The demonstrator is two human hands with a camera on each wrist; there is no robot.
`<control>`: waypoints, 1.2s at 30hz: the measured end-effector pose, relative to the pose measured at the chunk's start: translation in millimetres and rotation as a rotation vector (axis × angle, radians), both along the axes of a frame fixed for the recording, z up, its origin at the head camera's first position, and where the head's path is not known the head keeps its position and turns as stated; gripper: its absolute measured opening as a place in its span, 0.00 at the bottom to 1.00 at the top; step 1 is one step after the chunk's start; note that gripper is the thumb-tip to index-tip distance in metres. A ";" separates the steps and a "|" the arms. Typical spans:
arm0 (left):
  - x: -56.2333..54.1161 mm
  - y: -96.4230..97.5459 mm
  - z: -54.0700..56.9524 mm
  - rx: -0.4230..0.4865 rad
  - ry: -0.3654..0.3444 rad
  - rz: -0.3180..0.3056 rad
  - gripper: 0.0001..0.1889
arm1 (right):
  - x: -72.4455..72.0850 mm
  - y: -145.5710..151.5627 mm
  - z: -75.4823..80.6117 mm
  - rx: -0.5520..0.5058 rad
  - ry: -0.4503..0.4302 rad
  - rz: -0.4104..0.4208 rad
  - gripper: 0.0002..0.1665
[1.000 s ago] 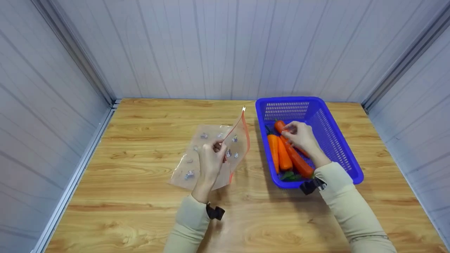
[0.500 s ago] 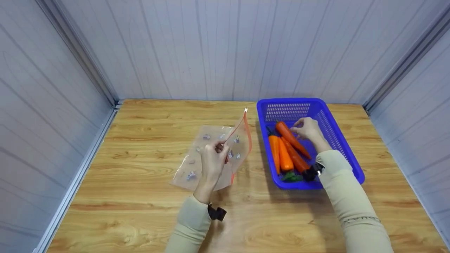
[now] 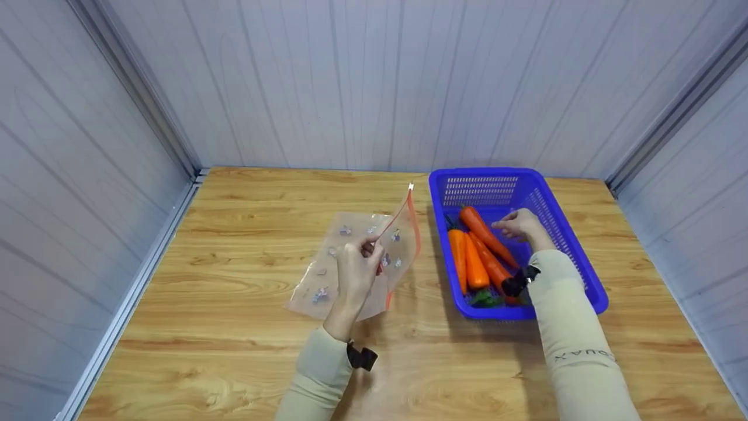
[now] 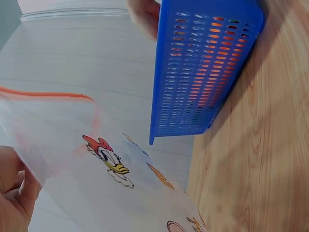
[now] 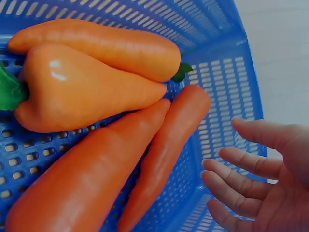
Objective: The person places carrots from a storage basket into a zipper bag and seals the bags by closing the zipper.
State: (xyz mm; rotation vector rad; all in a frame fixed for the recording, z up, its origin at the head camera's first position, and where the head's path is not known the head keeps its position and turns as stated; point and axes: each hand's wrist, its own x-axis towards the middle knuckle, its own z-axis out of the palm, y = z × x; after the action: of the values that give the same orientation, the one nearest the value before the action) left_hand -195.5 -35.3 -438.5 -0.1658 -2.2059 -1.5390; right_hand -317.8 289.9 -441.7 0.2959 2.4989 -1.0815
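Note:
With its fingertips, my left hand [image 3: 355,266] pinches the edge of a clear zip bag [image 3: 403,248] that has an orange-red mouth strip and small cartoon prints. The bag's mouth gapes toward the right. My right hand [image 3: 522,227] hovers inside the blue basket, fingers extended and holding nothing in the right wrist view. Close to its left lies a red-orange carrot [image 3: 485,231], apart from the fingers. Beside that are another red-orange carrot [image 5: 91,179] and two lighter orange carrots [image 3: 457,254], with green tops showing at some ends.
The blue basket [image 3: 485,171] has slotted walls and stands right of the bag on a wood-grain table [image 3: 234,351]. Pale panel walls [image 3: 374,88] enclose the back and both sides. A black wrist camera [image 3: 361,356] sits on the left wrist.
My right hand has shifted right, off the red-orange carrot at the basket's back, which now lies among the others. My left hand keeps its grip on the bag.

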 end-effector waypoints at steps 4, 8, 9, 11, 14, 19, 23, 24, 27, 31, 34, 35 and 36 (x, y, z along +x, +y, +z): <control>-0.3 0.6 0.6 0.018 -0.018 0.001 0.07 | 0.3 7.6 -6.7 -0.114 -0.089 -0.037 0.38; -0.6 1.3 1.2 0.034 -0.019 -0.008 0.07 | 0.6 13.5 -14.0 -0.184 -0.143 -0.078 0.42; -0.7 1.6 1.3 0.038 -0.020 -0.011 0.06 | 0.9 15.0 -15.9 -0.191 -0.152 -0.085 0.43; -0.8 2.1 1.3 0.042 -0.023 -0.014 0.06 | 1.7 18.0 -19.6 -0.199 -0.163 -0.090 0.44; -0.8 2.5 1.1 0.045 -0.036 -0.013 0.07 | 4.3 22.9 -23.8 -0.226 -0.188 -0.095 0.46; -1.5 1.6 0.0 0.038 -0.022 -0.024 0.07 | 8.8 28.5 -30.9 -0.306 -0.250 -0.142 0.46; -1.8 1.1 -0.1 0.033 -0.025 -0.019 0.07 | 9.4 28.9 -35.9 -0.337 -0.289 -0.194 0.49; -1.8 1.2 -0.2 0.032 -0.024 -0.017 0.07 | 9.5 28.9 -36.7 -0.338 -0.293 -0.202 0.49; -1.8 1.0 -0.8 0.012 -0.008 -0.013 0.07 | 9.8 27.7 -38.4 -0.327 -0.298 -0.219 0.48; -1.9 0.8 -1.3 -0.017 0.013 0.003 0.07 | 11.7 26.6 -41.1 -0.333 -0.306 -0.254 0.43; -1.8 0.5 -1.1 -0.020 0.014 0.016 0.07 | 13.5 25.6 -43.0 -0.350 -0.310 -0.271 0.40; -1.8 0.4 -0.9 -0.022 0.014 0.019 0.07 | 14.1 25.1 -43.5 -0.353 -0.309 -0.281 0.39; -1.9 0.2 -0.8 -0.022 0.013 0.022 0.07 | 14.4 24.7 -44.0 -0.356 -0.311 -0.279 0.39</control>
State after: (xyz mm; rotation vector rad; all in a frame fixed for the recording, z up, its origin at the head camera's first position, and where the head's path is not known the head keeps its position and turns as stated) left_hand -197.4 -35.1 -439.4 -0.1578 -2.2081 -1.4981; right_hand -303.5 314.6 -485.7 0.6636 1.9885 -1.4398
